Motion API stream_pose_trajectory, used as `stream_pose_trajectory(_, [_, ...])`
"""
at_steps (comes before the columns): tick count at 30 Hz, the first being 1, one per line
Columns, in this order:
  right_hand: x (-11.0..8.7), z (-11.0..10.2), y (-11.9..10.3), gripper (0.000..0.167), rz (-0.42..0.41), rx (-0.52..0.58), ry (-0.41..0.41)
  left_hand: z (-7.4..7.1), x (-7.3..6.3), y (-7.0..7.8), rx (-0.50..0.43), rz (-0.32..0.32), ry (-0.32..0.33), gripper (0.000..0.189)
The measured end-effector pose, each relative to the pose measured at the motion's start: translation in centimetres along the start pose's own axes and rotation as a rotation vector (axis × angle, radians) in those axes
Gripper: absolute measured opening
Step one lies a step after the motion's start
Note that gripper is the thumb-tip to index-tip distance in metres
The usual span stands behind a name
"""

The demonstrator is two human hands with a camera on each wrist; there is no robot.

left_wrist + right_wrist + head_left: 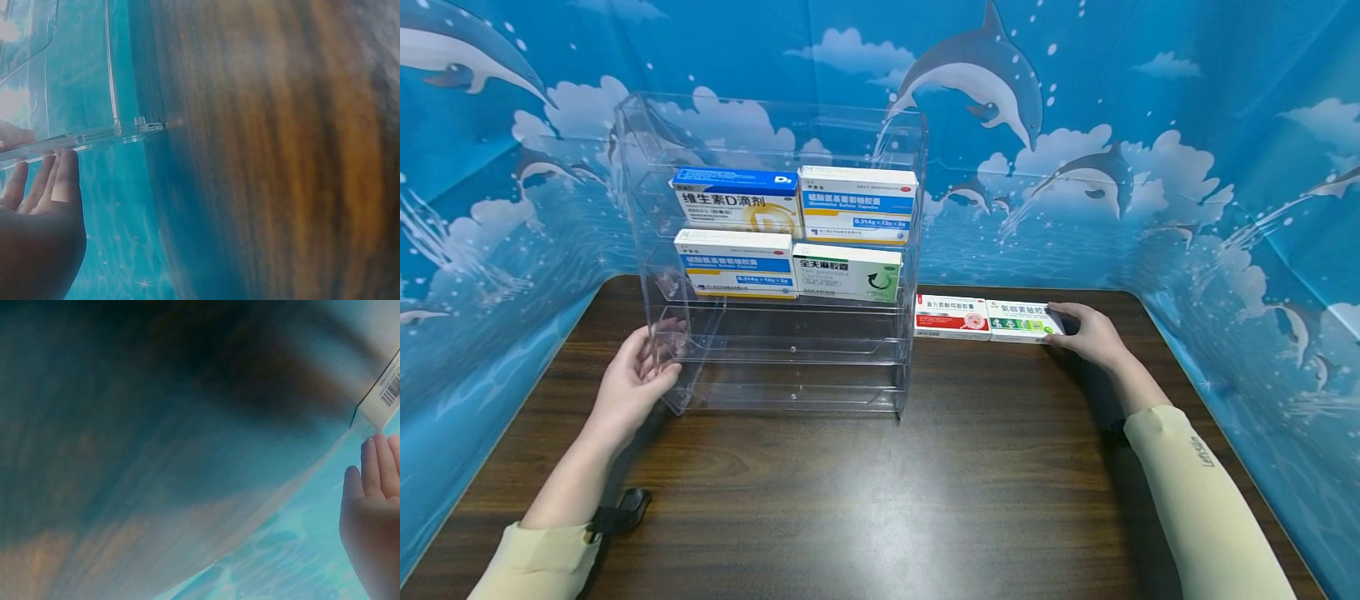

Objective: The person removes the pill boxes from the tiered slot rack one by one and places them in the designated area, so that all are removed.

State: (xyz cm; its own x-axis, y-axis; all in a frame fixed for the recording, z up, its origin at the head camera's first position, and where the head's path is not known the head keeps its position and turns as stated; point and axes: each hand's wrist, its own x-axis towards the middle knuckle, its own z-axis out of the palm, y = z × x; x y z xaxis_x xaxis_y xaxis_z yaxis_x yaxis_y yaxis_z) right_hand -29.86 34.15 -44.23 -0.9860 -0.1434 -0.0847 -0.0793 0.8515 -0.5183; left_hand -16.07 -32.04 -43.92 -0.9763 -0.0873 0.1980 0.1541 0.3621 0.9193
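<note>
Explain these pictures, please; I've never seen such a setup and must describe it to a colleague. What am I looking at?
There is no machine here, just a person's two bare hands. The wide picture comes from a camera worn on the head; the other two come from a camera on each wrist. On the brown table stands a clear rack holding four medicine boxes. Beside it lie a red-and-white box and a green-and-white box. The left hand grips the rack's side; the right hand pinches the green-and-white box's end.

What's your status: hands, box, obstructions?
Left hand grips clear display rack. Right hand grips green-and-white capsule box at right end. Red-and-white medicine box between it and rack.
</note>
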Motion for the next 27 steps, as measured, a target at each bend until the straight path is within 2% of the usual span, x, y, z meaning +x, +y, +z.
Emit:
stream_pose_trajectory(15, [0.2, 0.0, -0.1, 0.069, -0.005, 0.008, 0.008, 0.0, -0.1, 0.2, 0.031, 0.008, 0.0, 0.062])
stream_pose_trajectory(23, [-0.3, 0.1, -0.8, 0.06, -0.06, -0.007, 0.142, 0.0, -0.1, 0.1, 0.008, 0.012, 0.005, 0.061])
stream_pose_trajectory(27, [-0.6, -0.1, -1.9, 0.054, -0.1, 0.012, 0.181, 0.0, -0.2, 0.2, 0.023, -0.003, 0.009, 0.061])
